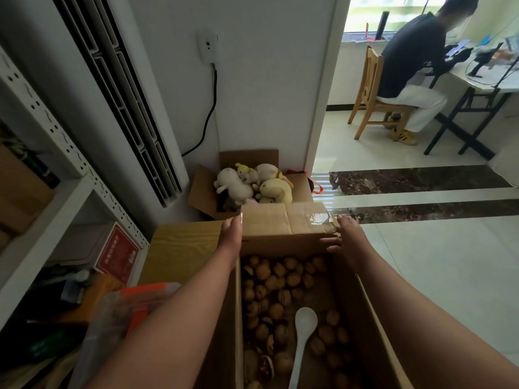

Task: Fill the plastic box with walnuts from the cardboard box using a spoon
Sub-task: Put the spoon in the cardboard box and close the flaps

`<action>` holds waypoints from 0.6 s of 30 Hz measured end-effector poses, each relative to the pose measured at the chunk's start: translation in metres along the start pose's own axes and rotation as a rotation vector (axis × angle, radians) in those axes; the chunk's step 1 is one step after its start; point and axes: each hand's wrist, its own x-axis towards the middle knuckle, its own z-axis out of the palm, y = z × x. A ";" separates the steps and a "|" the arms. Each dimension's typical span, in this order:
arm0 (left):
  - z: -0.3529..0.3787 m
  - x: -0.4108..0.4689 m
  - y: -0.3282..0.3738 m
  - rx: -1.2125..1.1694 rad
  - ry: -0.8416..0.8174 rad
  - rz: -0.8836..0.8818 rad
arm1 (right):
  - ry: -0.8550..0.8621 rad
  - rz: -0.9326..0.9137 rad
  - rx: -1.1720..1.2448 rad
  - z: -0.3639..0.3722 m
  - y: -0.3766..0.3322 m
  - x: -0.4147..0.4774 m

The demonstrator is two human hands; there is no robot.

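An open cardboard box (370, 313) sits below me, holding several brown walnuts (269, 279). A white spoon (303, 329) lies on the walnuts, bowl pointing away from me. The box's far flap (283, 221), taped at its right end, stands up. My left hand (231, 234) grips the flap's left end. My right hand (344, 234) grips its right end, thumb on the inner side. A clear plastic box with an orange lid (143, 299) lies to the left of my left forearm, partly hidden by it.
A wooden surface (182, 248) lies left of the box. A carton of plush toys (252, 183) stands behind it by the wall. White metal shelving (56, 192) fills the left. A person sits on a wooden chair (370, 91) at a desk through the doorway.
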 end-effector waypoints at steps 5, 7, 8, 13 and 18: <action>-0.005 -0.013 0.005 -0.145 -0.002 0.053 | 0.028 -0.006 0.097 -0.004 -0.005 -0.011; -0.010 -0.023 0.004 -0.157 -0.033 0.091 | 0.022 -0.011 0.175 -0.010 -0.002 -0.019; -0.014 -0.027 0.003 -0.182 -0.035 0.106 | 0.034 -0.016 0.198 -0.013 0.001 -0.023; -0.029 -0.046 -0.014 -0.124 -0.071 0.169 | 0.165 -0.113 0.073 -0.026 0.023 -0.056; -0.031 -0.071 -0.028 0.452 -0.140 0.370 | 0.126 -0.320 -0.442 -0.027 0.048 -0.082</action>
